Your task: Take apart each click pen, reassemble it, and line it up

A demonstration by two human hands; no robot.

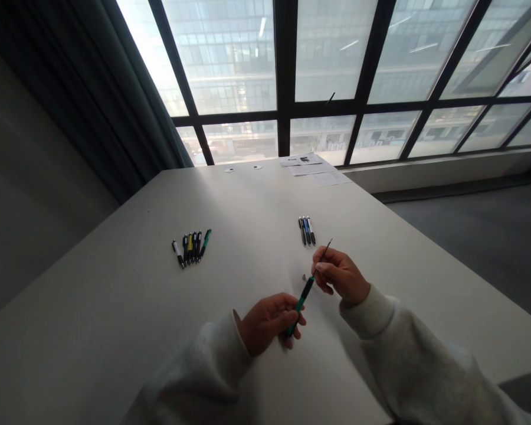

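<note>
Over the near end of the white surface [248, 200], both hands are on a green pen [301, 301]!

The left hand [268, 323] has its grip closed round the green-and-black barrel, slanting it up and away, while the right hand [340, 274] pinches a thin dark rod [324, 255] running out of the barrel's top end. Just beside them, a tiny dark bit [304, 277], too small to tell what, lies on the surface. Three pens [307, 231] sit bunched ahead of the right hand, six more pens [191, 247] line up off to the left, and papers [312, 168] lie at the far end, below the big window [285, 59].
</note>
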